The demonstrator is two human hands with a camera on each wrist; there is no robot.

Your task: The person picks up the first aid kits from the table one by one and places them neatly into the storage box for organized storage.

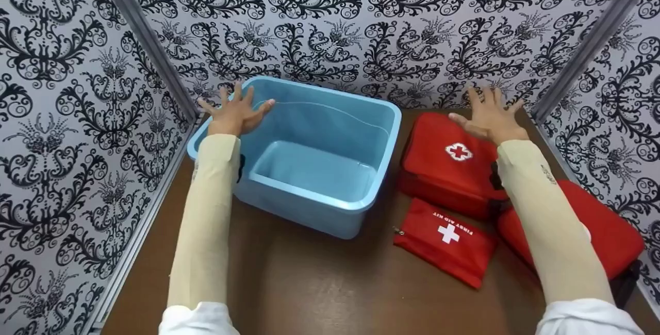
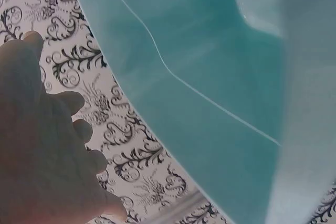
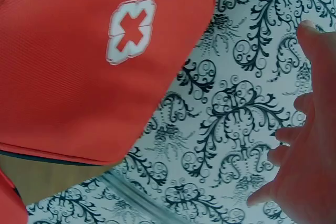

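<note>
My left hand [image 1: 234, 113] is held out with fingers spread over the left side of a light blue plastic tub [image 1: 314, 198], and it holds nothing. In the left wrist view the tub's inner wall [image 2: 173, 93] slants beside that hand [image 2: 47, 140]. My right hand [image 1: 492, 116], also spread and holding nothing, overlaps the back of a red first aid bag [image 1: 433, 144] in the head view. A white badge with a red cross marks this bag's top. The right wrist view has the hand [image 3: 310, 145] to the right of the bag [image 3: 63, 77].
A flat red first aid pouch [image 1: 446, 242] with a white cross and a zip lies in front of the bag. Another red case [image 1: 608, 227] sits at the right, partly behind my right sleeve. Patterned walls [image 1: 330, 26] enclose the brown table [image 1: 319, 278].
</note>
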